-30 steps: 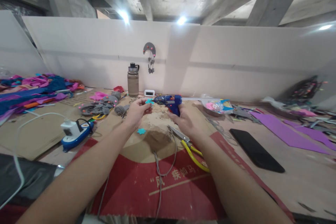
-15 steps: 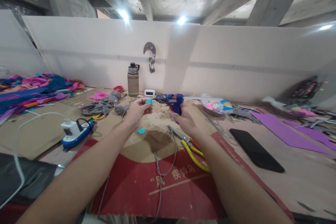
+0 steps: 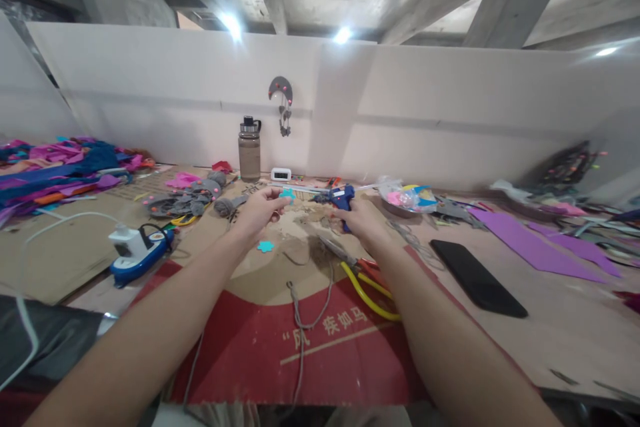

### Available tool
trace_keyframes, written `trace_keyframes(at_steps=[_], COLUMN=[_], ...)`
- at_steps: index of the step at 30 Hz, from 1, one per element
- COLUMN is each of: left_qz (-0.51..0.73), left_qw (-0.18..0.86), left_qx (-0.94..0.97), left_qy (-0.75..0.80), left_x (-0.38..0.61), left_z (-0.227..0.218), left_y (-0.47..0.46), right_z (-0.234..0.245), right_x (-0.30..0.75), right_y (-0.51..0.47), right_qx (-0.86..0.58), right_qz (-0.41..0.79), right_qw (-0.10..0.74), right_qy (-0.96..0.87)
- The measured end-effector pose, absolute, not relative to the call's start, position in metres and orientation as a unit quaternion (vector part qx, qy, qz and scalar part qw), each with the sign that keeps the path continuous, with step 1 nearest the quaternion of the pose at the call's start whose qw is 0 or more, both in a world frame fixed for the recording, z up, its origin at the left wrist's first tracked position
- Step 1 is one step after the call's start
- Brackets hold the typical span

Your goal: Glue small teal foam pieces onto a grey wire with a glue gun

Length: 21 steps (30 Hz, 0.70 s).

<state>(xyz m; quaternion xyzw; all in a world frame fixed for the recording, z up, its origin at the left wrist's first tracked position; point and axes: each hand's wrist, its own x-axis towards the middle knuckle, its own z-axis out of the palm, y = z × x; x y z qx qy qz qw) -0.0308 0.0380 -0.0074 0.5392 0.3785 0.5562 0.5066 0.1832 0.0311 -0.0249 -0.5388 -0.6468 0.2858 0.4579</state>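
Note:
Between the thumb and fingers of my left hand point(image 3: 261, 212) is a small turquoise flower-shaped cutout point(image 3: 287, 195). My right hand point(image 3: 361, 215) is wrapped round the handle of a blue hot glue gun point(image 3: 341, 197), whose nozzle points left, apart from the cutout. A second turquoise flower cutout point(image 3: 265, 247) lies flat on the cardboard below my left hand. Grey cord point(image 3: 299, 320) runs in a loop over the red part of the cardboard point(image 3: 240, 360). Scissors with yellow handles point(image 3: 367, 293) lie beside it, partly under my right forearm.
A blue power strip point(image 3: 143, 260) with a white charger stands left, near grey felt pieces point(image 3: 187, 199). A water bottle point(image 3: 249, 150) and a small white clock point(image 3: 281, 175) are at the back. Right are a bowl of scraps point(image 3: 405, 203), a black phone point(image 3: 477, 278) and purple sheets point(image 3: 530, 240).
The glue gun has drawn away to the right from the cutout, and its nozzle has dropped slightly. My left hand still holds the cutout. The whole view has shifted a little.

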Motion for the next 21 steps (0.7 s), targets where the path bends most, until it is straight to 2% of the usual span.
trace_keyframes(at_steps=[3,6,10,14,16,21], left_qz=[0.548,0.547,0.547,0.551,0.55,0.555], left_qw=[0.518,0.52,0.518,0.502,0.495,0.464], left_qx=[0.544,0.546,0.548,0.552,0.557,0.565], left_qy=[0.368,0.364,0.363,0.374,0.377,0.397], left_x=[-0.03,-0.03,-0.029,-0.029,-0.03,-0.031], left_z=[-0.007,-0.006,-0.006,-0.007,-0.008,-0.012], left_y=[0.037,0.037,0.035,0.035,0.036,0.04], right_z=[-0.036,-0.039,-0.027,-0.016,-0.019,-0.04], right_x=[0.199,0.21,0.201,0.167,0.149,0.126], right_y=[0.041,0.044,0.035,0.013,0.002,-0.004], right_qx=[-0.618,-0.675,-0.689,-0.468,-0.377,-0.383], right_qz=[0.213,0.073,-0.038,0.107,0.135,0.149], right_qw=[0.39,0.324,0.298,0.299,0.259,0.163], right_qy=[-0.649,-0.658,-0.66,-0.825,-0.879,-0.897])
